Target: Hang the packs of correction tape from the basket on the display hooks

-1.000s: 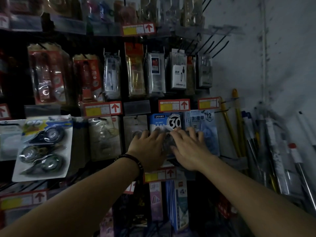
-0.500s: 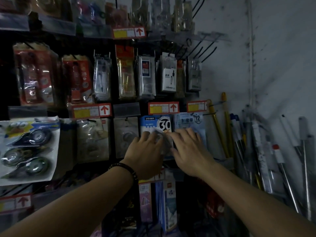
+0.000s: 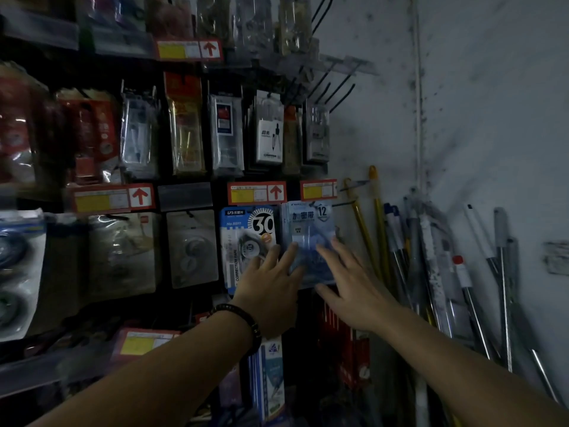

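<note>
12 pack [image 3: 311, 229], pale-blue correction tape: hangs just right of the 30 pack [image 3: 243, 238], edges touching. Left hand [image 3: 271, 291]: fingers straight and released, tips resting across the 30 pack's lower right corner and onto the 12 pack. Right hand [image 3: 348, 288]: right of the 30 pack, fingers spread flat on the 12 pack's lower part, grasping nothing. Beaded bracelet [image 3: 243, 322]: below the 30 pack, on the left wrist.

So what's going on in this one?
A person has both hands at two blue correction tape packs hanging on the display. The left hand lies with straight fingers across the edge between the 30 pack and the 12 pack. The right hand rests flat on the 12 pack. Neither hand grips anything.
</note>
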`<state>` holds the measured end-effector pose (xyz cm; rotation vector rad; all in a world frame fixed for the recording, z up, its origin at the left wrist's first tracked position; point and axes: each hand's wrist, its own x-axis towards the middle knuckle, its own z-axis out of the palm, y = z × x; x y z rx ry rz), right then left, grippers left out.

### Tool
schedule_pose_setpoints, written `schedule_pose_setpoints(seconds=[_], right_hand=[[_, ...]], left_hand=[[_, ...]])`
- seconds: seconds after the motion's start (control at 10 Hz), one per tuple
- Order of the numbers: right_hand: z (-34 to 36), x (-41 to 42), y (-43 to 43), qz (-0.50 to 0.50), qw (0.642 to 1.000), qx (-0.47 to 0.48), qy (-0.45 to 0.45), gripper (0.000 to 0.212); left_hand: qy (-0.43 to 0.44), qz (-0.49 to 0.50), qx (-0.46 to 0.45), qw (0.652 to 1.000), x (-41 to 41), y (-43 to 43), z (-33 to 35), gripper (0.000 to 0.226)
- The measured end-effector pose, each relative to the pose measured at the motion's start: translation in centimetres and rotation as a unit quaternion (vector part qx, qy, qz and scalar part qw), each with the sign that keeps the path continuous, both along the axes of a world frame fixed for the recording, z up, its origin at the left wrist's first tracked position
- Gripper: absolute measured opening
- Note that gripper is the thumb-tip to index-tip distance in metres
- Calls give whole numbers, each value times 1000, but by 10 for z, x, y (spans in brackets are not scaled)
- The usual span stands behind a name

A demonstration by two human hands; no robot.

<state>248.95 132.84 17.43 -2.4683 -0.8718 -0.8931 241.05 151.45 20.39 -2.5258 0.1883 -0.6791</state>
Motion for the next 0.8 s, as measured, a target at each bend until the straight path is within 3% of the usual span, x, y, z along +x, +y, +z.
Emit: schedule_pose_setpoints(seconds=[0.6,0.8], right_hand=[[19,44,24,23,998,25,47,71],[20,22,19,-12,999,10,40,69]], left_hand=[[-14,19,-27,999,34,2,15,73],[-29,-10,-65,997,17,10,17,56]])
